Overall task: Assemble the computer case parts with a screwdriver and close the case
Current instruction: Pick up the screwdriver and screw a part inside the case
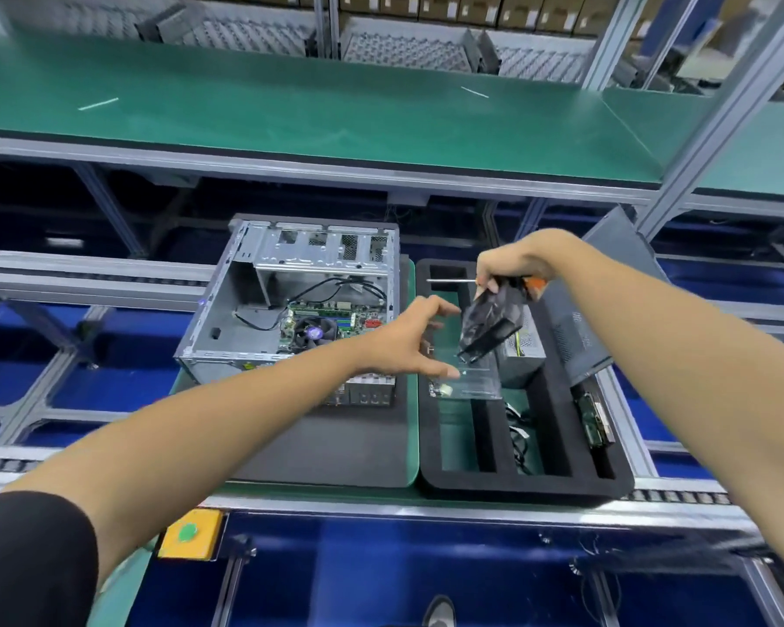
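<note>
An open metal computer case [245, 310] lies on its side on a dark mat, its motherboard and fan [315, 332] showing. My right hand [510, 264] grips a screwdriver [453, 280] with an orange and black handle, and also holds a black graphics card [487, 325] that hangs tilted above the foam tray. My left hand [408, 343] reaches across toward the card with spread, relaxed fingers and holds nothing. A small clear plastic box [476, 377] sits in the tray just below the card.
The black foam tray [526, 484] has several slots holding cables [519, 438], a green circuit board [594, 423] and a grey power supply [523, 350]. A dark side panel [585, 328] leans at the tray's right. A yellow box with a green button [190, 534] sits at the conveyor's front edge.
</note>
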`<state>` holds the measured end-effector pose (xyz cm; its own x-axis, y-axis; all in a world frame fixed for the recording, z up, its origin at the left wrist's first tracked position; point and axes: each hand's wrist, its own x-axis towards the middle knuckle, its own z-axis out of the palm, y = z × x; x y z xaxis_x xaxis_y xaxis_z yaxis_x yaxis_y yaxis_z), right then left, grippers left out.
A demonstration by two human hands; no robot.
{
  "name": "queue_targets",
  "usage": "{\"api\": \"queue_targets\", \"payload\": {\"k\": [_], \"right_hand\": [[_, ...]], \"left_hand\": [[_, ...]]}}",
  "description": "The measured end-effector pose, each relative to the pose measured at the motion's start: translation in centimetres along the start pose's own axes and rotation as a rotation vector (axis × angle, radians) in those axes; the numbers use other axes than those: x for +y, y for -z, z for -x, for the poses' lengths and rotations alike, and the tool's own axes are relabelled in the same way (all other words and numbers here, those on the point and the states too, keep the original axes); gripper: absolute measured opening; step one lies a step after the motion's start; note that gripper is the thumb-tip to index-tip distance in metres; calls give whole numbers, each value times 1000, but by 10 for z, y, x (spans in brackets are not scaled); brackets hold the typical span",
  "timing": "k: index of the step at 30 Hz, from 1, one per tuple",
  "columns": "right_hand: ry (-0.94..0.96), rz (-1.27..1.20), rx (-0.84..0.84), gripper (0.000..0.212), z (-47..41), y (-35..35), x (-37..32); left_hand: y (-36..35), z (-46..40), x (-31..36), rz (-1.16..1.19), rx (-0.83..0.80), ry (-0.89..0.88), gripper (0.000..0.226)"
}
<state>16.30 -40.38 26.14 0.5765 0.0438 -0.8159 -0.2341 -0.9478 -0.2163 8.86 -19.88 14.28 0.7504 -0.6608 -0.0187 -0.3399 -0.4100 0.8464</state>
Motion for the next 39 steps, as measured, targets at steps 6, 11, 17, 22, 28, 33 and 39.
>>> {"api": "queue_targets", "payload": {"k": [6, 11, 17, 22, 28, 33, 39], "right_hand": [[102, -163, 23, 33, -9, -8, -53], [168, -352, -14, 14, -41, -50, -75], [220, -434, 50, 20, -77, -101, -85], [336, -346, 337, 19, -92, -127, -101], [424, -295, 506, 13, -117, -160, -108], [429, -314, 570, 16, -132, -176, -112], [516, -497, 492, 20, -140, -182, -122]], "left_hand": [[41, 26, -2, 85, 75, -25, 77], [68, 64, -36, 104, 119, 69, 33], [95, 102, -76, -54, 251, 198, 44], [106, 115, -101, -51, 349, 359, 35], [129, 114, -120, -20, 394, 542, 18], [136, 113, -129, -46, 303, 641, 13], [141, 109, -139, -83, 147, 652, 20]]}}
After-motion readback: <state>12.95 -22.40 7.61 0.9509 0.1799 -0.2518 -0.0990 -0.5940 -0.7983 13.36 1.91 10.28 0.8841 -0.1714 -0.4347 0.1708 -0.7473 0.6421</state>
